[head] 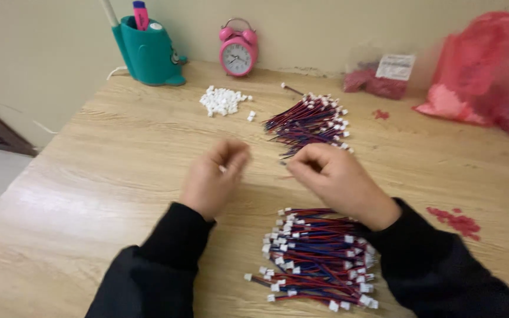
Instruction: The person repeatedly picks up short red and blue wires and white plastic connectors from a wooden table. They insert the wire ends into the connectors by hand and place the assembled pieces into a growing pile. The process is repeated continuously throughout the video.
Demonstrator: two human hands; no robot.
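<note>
Fingers (231, 154) of the left hand (213, 179) are curled in toward the thumb, nearly closed, and a small white piece (223, 169) shows between them; motion blur hides whether it is truly pinched. That hand hovers above the tabletop (107, 176) near its middle, wrist bent slightly up, the black sleeve (160, 259) running back toward the lower edge of the view.

Just to its right, a small gap apart, the right hand (337, 179) is raised at the same height, knuckles up, its fingers (301, 162) bunched down and closed together at the tips. They seem to nip the end of a thin wire, but the blur makes that uncertain.

Beyond the right hand, touching its far side in the view, lies a fan of red and blue wire leads (310, 121) with white plugs at their right-hand ends. A second, thicker heap of leads (316, 259) with white plugs at both ends lies below the hands, between the two sleeves.

Farther back, left to right: a teal pen holder (148, 53), a little heap of loose white connector housings (224, 100), a pink alarm clock (238, 50), a clear bag of red bits (378, 79) and a red plastic bag (484, 70). Some red crumbs (458, 222) lie near the right sleeve.
</note>
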